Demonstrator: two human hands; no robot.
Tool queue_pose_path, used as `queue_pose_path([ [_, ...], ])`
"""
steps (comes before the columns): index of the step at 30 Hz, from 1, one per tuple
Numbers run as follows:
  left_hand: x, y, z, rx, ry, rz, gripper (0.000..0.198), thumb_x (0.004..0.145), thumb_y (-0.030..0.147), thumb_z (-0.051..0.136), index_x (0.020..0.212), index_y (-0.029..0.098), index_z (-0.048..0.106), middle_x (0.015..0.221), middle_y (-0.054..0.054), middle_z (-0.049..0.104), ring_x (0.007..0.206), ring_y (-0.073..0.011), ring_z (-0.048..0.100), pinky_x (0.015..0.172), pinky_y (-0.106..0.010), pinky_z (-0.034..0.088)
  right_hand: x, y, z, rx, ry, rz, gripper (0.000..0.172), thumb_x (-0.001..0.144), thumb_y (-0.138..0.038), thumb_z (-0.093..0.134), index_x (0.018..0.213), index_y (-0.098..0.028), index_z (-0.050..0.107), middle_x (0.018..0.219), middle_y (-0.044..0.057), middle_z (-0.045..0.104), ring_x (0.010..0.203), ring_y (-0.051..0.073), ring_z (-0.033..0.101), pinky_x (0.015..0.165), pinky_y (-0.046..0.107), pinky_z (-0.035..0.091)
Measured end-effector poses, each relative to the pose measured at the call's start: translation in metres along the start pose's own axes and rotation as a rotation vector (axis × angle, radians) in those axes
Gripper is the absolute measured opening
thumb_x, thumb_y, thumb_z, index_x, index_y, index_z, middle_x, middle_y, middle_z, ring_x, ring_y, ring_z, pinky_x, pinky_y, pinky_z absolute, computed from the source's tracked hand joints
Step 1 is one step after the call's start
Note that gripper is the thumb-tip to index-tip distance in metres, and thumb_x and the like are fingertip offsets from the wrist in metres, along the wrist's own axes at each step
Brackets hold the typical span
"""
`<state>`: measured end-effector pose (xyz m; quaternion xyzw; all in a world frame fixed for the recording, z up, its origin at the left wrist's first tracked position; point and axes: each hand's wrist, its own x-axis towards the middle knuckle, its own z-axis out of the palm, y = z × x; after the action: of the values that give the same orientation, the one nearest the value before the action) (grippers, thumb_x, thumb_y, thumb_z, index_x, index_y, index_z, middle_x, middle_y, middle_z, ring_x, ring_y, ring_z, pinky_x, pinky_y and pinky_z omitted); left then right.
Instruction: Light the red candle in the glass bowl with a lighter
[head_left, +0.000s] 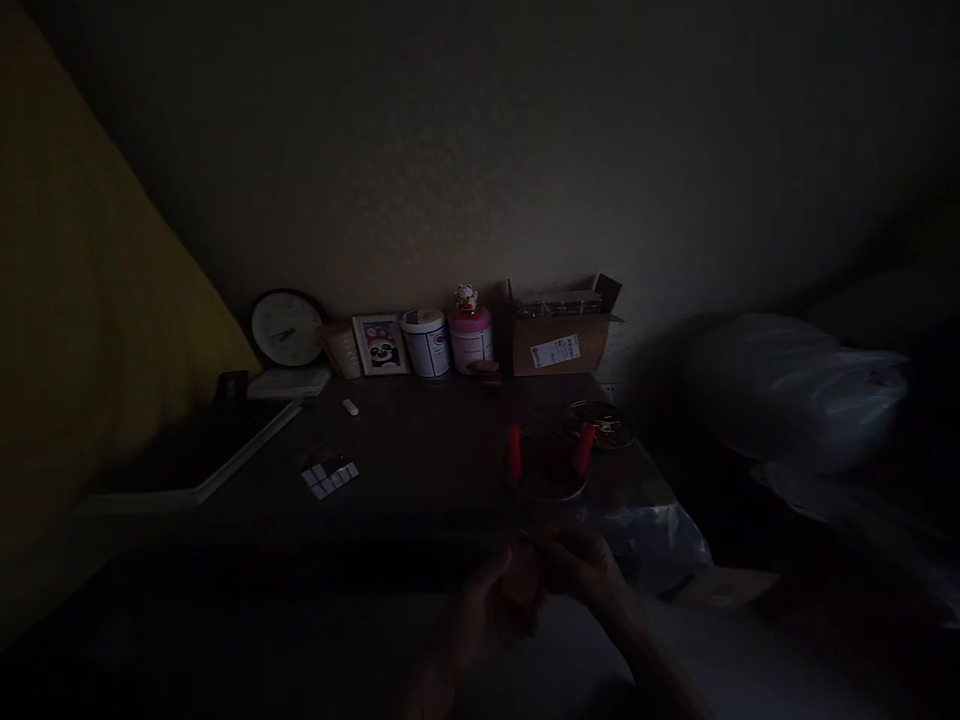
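Left hand and right hand meet, fingers curled; hold too dark to tell. Red-clipped container sits just beyond the fingers.

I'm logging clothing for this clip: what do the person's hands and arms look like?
No gloves show on the left hand or the right hand. Both forearms look uncovered, with no cuff in view. It is too dark to tell rings, a watch or marks.

On the desk, the clock stands back left, the box back right, the container before the box.
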<state>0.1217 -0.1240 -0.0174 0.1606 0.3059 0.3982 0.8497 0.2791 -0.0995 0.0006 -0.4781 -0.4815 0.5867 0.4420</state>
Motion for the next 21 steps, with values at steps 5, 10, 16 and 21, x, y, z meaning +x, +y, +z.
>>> queue_pose_path([
  [5,0.004,-0.002,-0.006,0.012,0.001,0.025,0.040,0.084,0.042,0.051,0.094,0.007,0.067,0.071,-0.009,0.067,0.056,-0.0137,0.060,0.049,-0.023,0.042,0.003,0.003,-0.004,-0.117,-0.002,-0.050,0.030,0.074,-0.046,0.062,0.077,-0.016,0.061,0.063,-0.001,0.062,0.053,0.010,0.057,0.046,0.018,0.043],
  [10,0.012,-0.001,-0.011,0.083,-0.008,0.141,0.036,0.083,0.041,0.051,0.096,0.011,0.066,0.071,-0.007,0.066,0.054,-0.0145,0.058,0.047,-0.025,0.041,0.001,-0.001,-0.007,-0.450,-0.028,-0.304,0.027,0.085,-0.040,0.051,0.096,-0.020,0.065,0.084,0.004,0.069,0.069,0.015,0.065,0.061,0.024,0.052],
  [16,0.009,0.003,-0.010,0.283,0.043,0.213,0.033,0.078,0.042,0.052,0.086,0.013,0.067,0.063,-0.003,0.060,0.049,-0.0138,0.053,0.044,-0.025,0.037,0.001,-0.003,-0.011,-0.782,-0.158,-0.551,0.031,0.085,-0.024,0.051,0.113,-0.029,0.064,0.113,0.005,0.066,0.103,0.020,0.062,0.086,0.031,0.051],
  [21,0.002,0.005,-0.009,0.365,0.087,0.262,0.034,0.077,0.044,0.051,0.074,0.014,0.067,0.054,-0.002,0.056,0.047,-0.0126,0.049,0.044,-0.024,0.033,0.000,-0.007,-0.010,-0.821,-0.239,-0.478,0.034,0.088,-0.028,0.046,0.120,-0.030,0.059,0.114,0.005,0.066,0.102,0.020,0.063,0.084,0.031,0.053],
])
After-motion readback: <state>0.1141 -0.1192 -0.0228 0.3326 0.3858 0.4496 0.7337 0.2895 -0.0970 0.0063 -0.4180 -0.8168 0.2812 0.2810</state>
